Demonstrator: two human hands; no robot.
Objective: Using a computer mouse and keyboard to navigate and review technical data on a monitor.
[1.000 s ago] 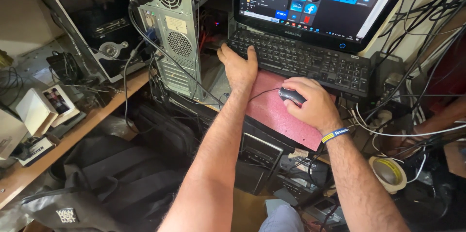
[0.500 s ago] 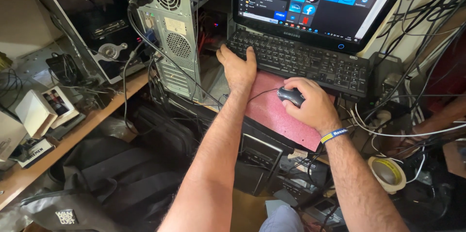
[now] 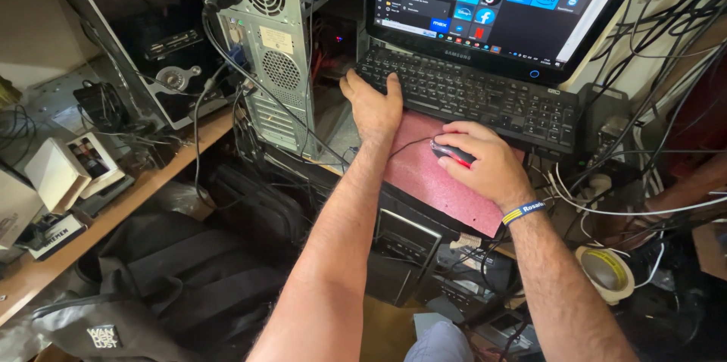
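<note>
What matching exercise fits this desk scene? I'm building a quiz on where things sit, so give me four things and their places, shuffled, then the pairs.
Things:
1. left hand
2. right hand
3. tape roll
4. black bag

Places:
A. on the floor below the wooden shelf
B. cupped over the black mouse on the red pad
C. at the near left edge of the black keyboard
D. among the cables at lower right

Pairs: 1-C, 2-B, 3-D, 4-A
</note>
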